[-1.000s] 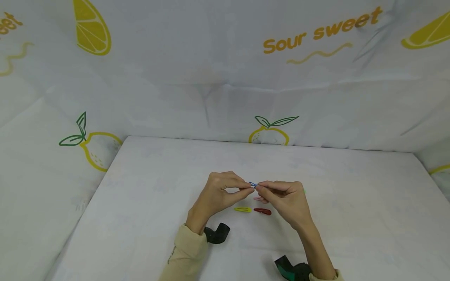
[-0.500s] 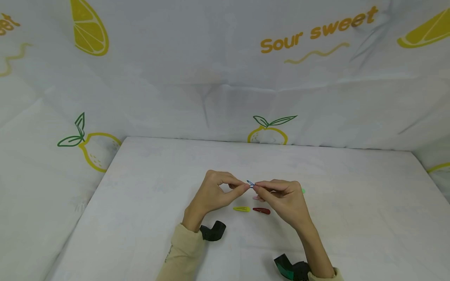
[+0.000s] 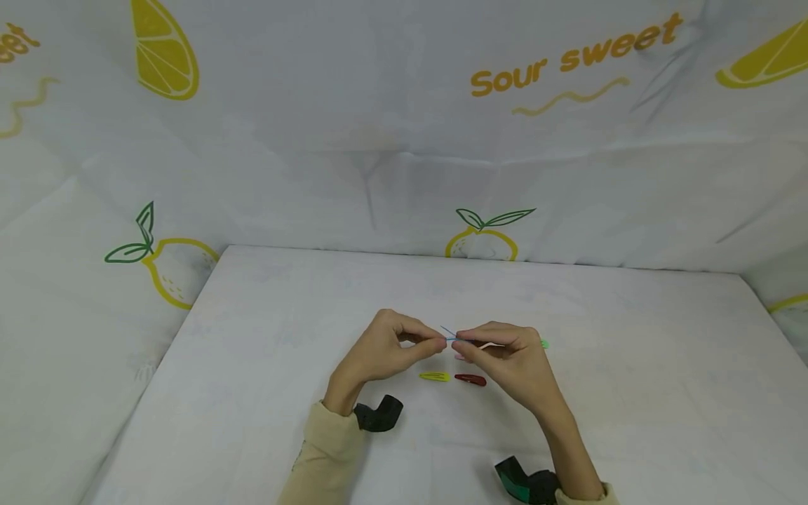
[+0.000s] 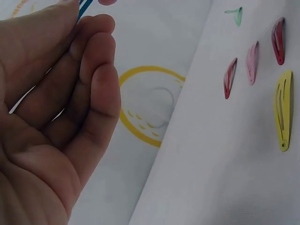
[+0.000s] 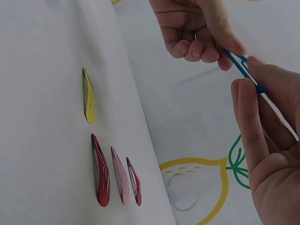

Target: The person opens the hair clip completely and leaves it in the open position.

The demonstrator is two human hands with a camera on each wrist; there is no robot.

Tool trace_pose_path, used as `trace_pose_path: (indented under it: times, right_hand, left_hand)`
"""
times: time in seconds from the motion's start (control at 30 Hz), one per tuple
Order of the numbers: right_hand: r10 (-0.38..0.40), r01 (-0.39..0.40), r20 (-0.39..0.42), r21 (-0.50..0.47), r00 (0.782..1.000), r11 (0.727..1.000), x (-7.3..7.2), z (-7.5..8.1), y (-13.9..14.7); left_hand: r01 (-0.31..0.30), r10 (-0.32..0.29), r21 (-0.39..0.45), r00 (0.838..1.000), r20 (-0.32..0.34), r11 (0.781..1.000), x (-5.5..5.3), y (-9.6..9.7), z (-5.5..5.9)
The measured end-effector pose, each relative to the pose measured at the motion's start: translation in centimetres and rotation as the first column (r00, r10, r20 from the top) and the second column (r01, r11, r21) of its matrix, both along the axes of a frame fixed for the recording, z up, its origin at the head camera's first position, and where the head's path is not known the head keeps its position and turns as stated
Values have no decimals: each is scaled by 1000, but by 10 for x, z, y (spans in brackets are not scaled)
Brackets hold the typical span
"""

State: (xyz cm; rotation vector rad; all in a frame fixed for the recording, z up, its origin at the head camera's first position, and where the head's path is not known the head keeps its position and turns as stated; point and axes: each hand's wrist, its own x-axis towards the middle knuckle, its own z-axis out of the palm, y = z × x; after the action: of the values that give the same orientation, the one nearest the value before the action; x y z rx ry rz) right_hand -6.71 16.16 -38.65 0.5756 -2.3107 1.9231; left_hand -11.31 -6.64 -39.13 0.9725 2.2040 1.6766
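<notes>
Above the table, a blue snap hair clip [image 5: 241, 68] is held between both hands. My left hand [image 3: 385, 351] pinches one end between thumb and finger. The other end is pinched by the thumb and fingers of my right hand [image 3: 511, 358]. In the head view a thin blue strip slants up from the clip, which appears nearly edge-on. On the table below lie a yellow hair clip [image 3: 434, 376] and a dark red one [image 3: 470, 379]. A pink clip [image 4: 252, 63] and a second red clip [image 4: 230, 78] lie beyond, partly or wholly hidden by my right hand in the head view.
A light green clip [image 4: 238, 16] lies farther off, mostly behind my right hand in the head view. The white table [image 3: 284, 294] meets a lemon-printed cloth [image 3: 315, 196] at its back edge. Black wrist devices [image 3: 381, 414] sit on both wrists.
The blue clip has turned from showing its loop to nearly edge-on, with one thin strip slanting up. Both hands shifted only slightly. The clips on the table stay where they were.
</notes>
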Motion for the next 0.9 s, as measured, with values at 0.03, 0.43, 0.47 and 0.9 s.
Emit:
trace_pose_path:
  times: [0.03,0.43,0.47,0.9]
  right_hand:
    - [-3,3,9,14,1000,1000,0,1,0]
    - [4,-17,85,151,996,988,2,3,7]
    - [6,-19,83,166,997,986,2,2,7]
    - [-35,41,-26,321,999,946,1,-6,10]
  left_hand:
    - [-4,4,2,1000,3,1000,0,0,0]
    - [8,-5,10,979,-202,1000,0,1,-2]
    - [13,-10,11,976,-217,1000,0,1,-3]
    - [6,-33,-86,950,-311,996,-2,5,-8]
